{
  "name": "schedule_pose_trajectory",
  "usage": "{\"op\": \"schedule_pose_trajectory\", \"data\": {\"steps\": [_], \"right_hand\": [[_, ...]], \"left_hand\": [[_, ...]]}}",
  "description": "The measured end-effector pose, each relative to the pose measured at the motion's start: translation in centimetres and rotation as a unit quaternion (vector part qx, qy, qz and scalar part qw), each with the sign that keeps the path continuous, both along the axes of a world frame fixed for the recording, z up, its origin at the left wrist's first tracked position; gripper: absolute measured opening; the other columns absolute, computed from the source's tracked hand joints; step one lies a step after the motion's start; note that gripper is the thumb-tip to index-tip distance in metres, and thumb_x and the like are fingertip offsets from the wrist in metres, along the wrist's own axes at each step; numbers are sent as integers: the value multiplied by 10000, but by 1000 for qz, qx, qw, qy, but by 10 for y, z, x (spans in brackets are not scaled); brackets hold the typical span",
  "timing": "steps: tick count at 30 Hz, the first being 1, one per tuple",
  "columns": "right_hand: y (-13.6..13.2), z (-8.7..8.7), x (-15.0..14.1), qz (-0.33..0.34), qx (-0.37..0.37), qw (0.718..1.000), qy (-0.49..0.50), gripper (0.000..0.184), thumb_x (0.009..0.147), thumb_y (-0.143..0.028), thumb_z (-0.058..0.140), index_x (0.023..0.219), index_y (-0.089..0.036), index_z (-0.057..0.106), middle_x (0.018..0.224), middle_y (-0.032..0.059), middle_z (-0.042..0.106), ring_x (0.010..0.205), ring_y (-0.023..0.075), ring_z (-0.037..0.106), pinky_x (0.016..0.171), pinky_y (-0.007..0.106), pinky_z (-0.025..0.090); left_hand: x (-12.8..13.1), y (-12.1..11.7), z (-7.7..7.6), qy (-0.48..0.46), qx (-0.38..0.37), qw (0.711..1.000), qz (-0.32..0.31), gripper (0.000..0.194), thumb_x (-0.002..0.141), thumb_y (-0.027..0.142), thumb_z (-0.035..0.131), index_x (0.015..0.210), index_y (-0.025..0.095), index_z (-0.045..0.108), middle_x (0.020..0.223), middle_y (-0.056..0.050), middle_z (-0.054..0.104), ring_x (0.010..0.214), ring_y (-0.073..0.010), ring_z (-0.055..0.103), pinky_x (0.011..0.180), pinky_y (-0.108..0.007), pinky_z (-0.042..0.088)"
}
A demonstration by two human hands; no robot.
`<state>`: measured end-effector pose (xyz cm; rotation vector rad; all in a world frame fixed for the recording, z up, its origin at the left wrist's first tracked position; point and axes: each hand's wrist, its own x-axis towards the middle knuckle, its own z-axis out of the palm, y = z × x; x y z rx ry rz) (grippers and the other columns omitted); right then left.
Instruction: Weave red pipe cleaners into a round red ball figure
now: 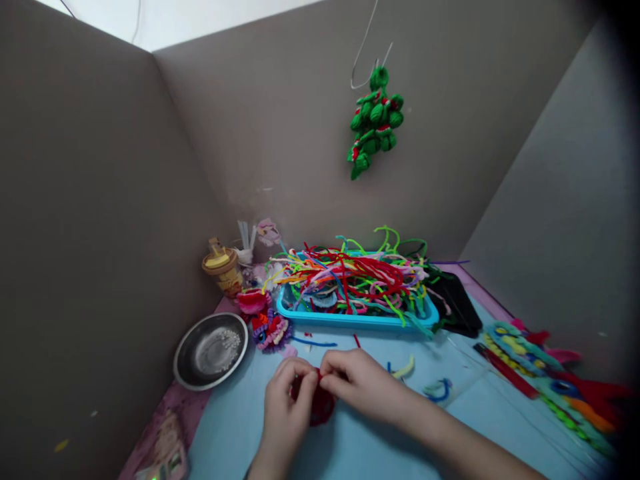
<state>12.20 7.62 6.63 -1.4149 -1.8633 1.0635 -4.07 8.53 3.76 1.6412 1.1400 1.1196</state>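
Low in the head view, my left hand (pixel 290 403) and my right hand (pixel 357 383) meet over a dark red rounded piece (pixel 323 408), which looks made of chenille stems. My left thumb and fingers pinch its left and upper side. The right thumb and forefinger close on its top edge, close to the left thumb tip. Part of the piece is hidden behind my fingers, so its full shape does not show. It is held just over a light blue mat (pixel 235 433).
Behind the hands stands a blue tray (pixel 350 321) heaped with coloured chenille stems (pixel 350 277). A metal bowl (pixel 193 357) with small clear bits is at left, near a brown-yellow cup (pixel 225 273). Colourful fuzzy pieces (pixel 555 380) lie right. A green ornament (pixel 377 120) hangs above.
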Motion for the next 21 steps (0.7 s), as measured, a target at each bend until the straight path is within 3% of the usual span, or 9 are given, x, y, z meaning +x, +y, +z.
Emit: {"op": "schedule_pose_trajectory", "data": {"steps": [3,7,10,16,18,21], "right_hand": [[-1,2,4,41,91,993,-71,122,799,-155,500,736,-187,601,670,-17,617,630,111,535,562,186,342],[-1,3,10,73,236,948,-198,146,845,-198,471,738,-196,571,652,-2,597,628,133,514,600,232,319],[-1,2,13,62,301,920,-244,157,845,-182,449,725,-200,550,638,-1,586,600,132,488,598,253,284],[1,0,11,45,376,888,-260,158,799,-134,460,671,-194,530,577,-3,550,569,134,444,557,276,212],[3,-2,9,47,371,891,-256,153,789,-129,467,664,-191,531,572,0,549,567,135,439,555,275,215],[6,-3,8,46,303,927,-215,145,808,-153,467,689,-185,543,605,4,570,594,134,464,572,257,255]], "left_hand": [[0,3,1,-91,-162,982,-30,313,693,445,665,611,161,564,559,1,522,522,-118,448,509,-222,346],[0,3,-3,-178,-250,950,-58,371,638,454,715,585,158,497,484,49,442,453,-70,343,469,-199,277],[3,-2,-3,-210,-258,941,-61,357,659,424,710,591,158,482,477,56,428,446,-62,327,463,-198,263],[3,-4,-3,-236,-265,933,-64,332,688,401,689,607,159,477,494,50,442,451,-66,350,463,-201,276],[1,-2,-4,-224,-264,936,-62,339,691,415,679,603,160,473,479,57,432,440,-63,342,457,-198,275],[-2,1,-3,-136,-208,968,-43,268,751,393,618,659,158,528,552,25,514,497,-91,437,489,-207,342]]}}
